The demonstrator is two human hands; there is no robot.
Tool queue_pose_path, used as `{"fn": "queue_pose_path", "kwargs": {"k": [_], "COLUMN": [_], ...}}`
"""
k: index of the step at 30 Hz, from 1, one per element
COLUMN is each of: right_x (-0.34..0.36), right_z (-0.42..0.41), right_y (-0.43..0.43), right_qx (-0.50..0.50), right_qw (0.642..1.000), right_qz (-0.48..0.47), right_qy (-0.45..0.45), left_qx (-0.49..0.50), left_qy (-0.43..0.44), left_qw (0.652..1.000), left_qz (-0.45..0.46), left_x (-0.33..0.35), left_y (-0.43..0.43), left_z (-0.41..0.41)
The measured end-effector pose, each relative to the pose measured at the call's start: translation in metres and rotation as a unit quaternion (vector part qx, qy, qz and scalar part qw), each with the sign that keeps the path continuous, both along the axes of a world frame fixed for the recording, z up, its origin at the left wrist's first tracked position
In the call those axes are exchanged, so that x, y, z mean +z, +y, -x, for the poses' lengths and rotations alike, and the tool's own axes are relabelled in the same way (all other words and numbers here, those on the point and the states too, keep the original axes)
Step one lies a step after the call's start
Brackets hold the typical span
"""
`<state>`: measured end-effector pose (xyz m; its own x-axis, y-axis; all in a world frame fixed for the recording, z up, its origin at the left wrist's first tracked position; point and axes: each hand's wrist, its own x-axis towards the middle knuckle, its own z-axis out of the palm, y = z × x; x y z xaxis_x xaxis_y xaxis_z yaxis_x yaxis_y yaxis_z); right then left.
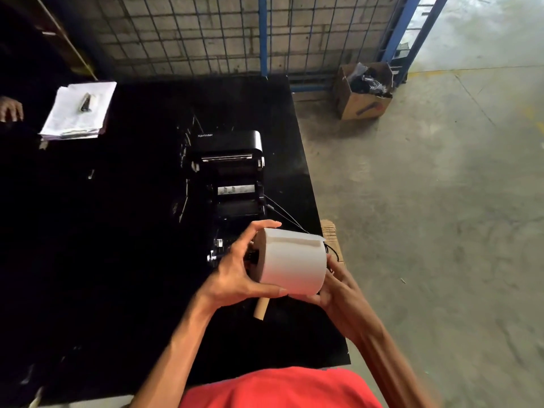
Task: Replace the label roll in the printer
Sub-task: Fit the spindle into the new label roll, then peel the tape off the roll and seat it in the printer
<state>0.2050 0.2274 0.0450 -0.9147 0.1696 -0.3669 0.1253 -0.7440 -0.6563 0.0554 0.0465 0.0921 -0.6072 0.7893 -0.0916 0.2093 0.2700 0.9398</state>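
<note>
White "Xprinter" brand lettering stands on the raised black lid of the printer (pixel 228 144); nothing else is legible.

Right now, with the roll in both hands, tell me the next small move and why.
Probably carry the label roll forward and lower it toward the printer. Its lid stands open and the bay looks empty, while the left hand and right hand hold the roll short of it. An empty cardboard core lies on the table below.
</note>
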Motion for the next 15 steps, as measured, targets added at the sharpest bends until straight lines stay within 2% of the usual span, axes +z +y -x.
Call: {"fn": "queue_pose_path", "kwargs": {"k": [5,15], "right_x": [-0.006,0.0], "right_z": [0.012,0.02], "right_y": [-0.001,0.005], "right_qx": [-0.034,-0.065], "right_qw": [0.998,0.995], "right_qz": [0.047,0.065], "right_qy": [0.007,0.036], "left_qx": [-0.022,-0.03], "left_qy": [0.075,0.061], "left_qw": [0.997,0.998], "left_qz": [0.017,0.017], "left_x": [0.018,0.013], "left_y": [0.018,0.03], "left_z": [0.015,0.019]}}
